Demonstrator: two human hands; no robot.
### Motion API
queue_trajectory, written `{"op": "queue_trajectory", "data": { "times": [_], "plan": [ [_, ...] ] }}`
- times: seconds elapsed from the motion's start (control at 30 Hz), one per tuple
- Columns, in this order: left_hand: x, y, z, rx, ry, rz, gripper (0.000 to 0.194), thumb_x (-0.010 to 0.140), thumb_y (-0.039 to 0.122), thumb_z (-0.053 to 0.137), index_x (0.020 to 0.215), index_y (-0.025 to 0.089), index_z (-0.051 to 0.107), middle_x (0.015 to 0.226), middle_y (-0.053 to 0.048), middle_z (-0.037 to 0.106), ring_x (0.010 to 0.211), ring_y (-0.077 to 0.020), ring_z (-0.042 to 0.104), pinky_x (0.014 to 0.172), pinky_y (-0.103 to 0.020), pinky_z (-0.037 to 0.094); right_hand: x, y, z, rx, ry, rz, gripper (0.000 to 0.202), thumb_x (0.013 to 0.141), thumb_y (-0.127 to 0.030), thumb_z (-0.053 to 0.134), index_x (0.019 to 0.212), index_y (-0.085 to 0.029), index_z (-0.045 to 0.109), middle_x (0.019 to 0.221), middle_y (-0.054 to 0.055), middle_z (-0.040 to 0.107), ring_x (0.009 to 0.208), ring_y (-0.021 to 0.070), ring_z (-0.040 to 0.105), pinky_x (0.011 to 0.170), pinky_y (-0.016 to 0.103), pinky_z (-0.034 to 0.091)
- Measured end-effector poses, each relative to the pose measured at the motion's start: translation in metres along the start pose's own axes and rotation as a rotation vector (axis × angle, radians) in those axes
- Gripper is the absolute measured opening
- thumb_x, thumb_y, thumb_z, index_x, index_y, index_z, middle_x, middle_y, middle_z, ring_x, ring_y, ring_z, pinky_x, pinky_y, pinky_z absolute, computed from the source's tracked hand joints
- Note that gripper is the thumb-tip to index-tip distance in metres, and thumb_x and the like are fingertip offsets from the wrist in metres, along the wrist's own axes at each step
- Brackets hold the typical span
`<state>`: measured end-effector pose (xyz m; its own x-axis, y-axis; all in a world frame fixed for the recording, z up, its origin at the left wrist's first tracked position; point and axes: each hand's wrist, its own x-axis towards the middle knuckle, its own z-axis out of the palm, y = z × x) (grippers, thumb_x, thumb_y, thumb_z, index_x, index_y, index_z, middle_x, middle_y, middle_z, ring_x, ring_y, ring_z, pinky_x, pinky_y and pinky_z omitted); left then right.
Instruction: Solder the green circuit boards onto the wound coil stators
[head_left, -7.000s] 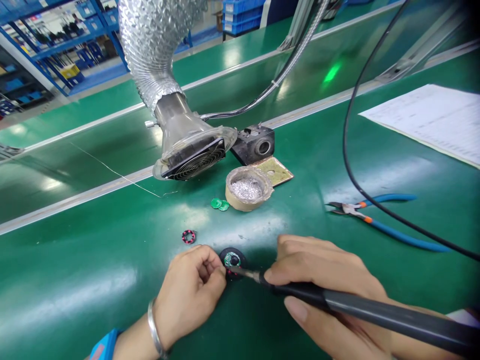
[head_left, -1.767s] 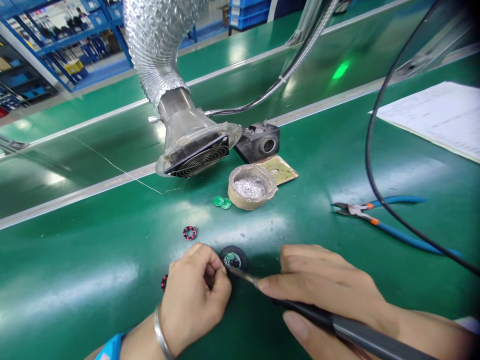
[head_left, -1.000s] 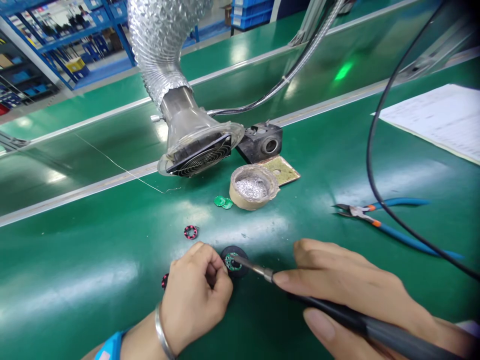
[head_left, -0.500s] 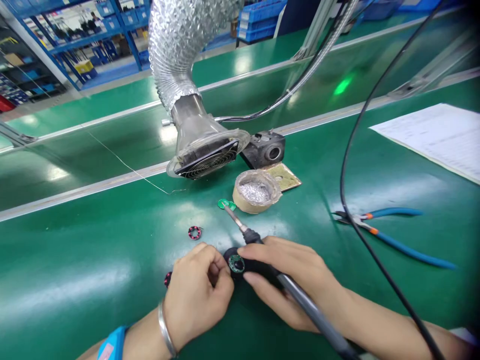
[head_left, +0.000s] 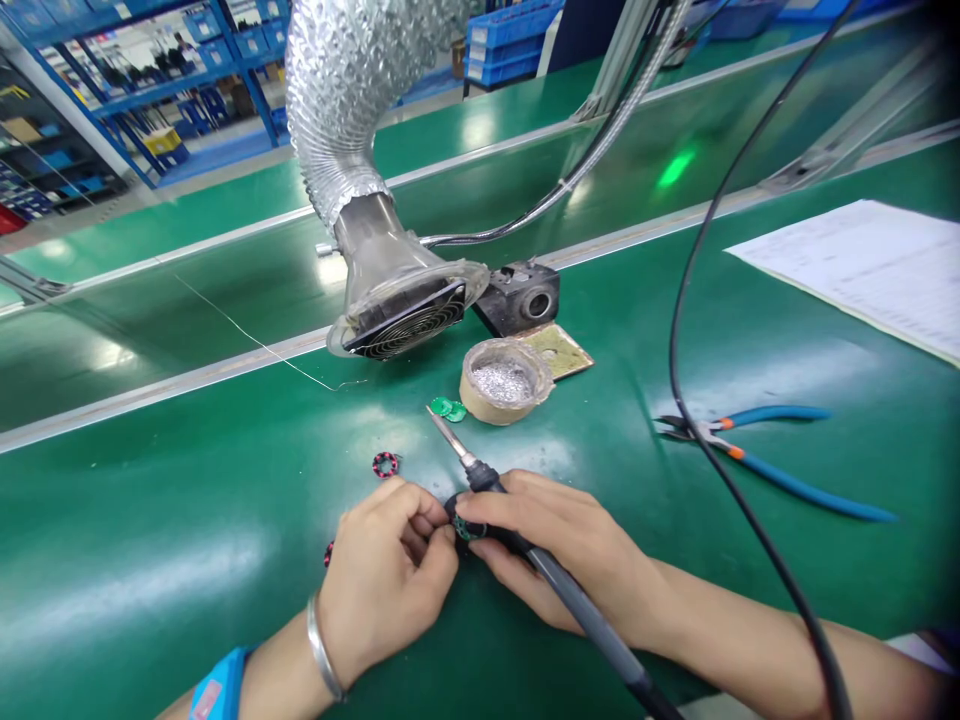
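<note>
Iron [head_left: 581, 598] swung clear of the disc [head_left: 452, 508]; right hand's [head_left: 574, 535] grip clasps both, left hand [head_left: 394, 555] pinches its rim; board [head_left: 467, 530] looks seated, coils [head_left: 385, 464] loose.

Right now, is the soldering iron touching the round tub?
Apart: the head view shows bare green table between the soldering iron and the round tub.

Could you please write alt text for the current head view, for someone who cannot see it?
A left hand and right hand meet at a small round black part over a green workbench, the right holding a soldering iron. Beyond are a fume nozzle and bowl of silvery bits; pliers lie to the right.
</note>
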<state>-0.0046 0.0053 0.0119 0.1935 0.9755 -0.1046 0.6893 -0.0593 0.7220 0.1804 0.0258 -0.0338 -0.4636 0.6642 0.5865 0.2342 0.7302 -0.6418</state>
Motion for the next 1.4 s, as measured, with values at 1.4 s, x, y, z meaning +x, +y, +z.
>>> {"op": "queue_trajectory", "data": {
  "times": [1.4],
  "plan": [
    [0.005, 0.0017, -0.0016, 0.055, -0.022, 0.059, 0.015, 0.075, 0.008, 0.05, 0.075, 0.018, 0.061, 0.068, 0.002, 0.056, 0.053, -0.0083, 0.052, 0.051, -0.019, 0.043, 0.0005, -0.0003, -0.0015, 0.025, -0.002, -0.009, 0.031, 0.085, -0.004, 0.051, 0.113, -0.017, 0.055, 0.082, 0.004, 0.065, 0.068, 0.0138, 0.056, 0.062, 0.026, 0.05]
  ]
}}
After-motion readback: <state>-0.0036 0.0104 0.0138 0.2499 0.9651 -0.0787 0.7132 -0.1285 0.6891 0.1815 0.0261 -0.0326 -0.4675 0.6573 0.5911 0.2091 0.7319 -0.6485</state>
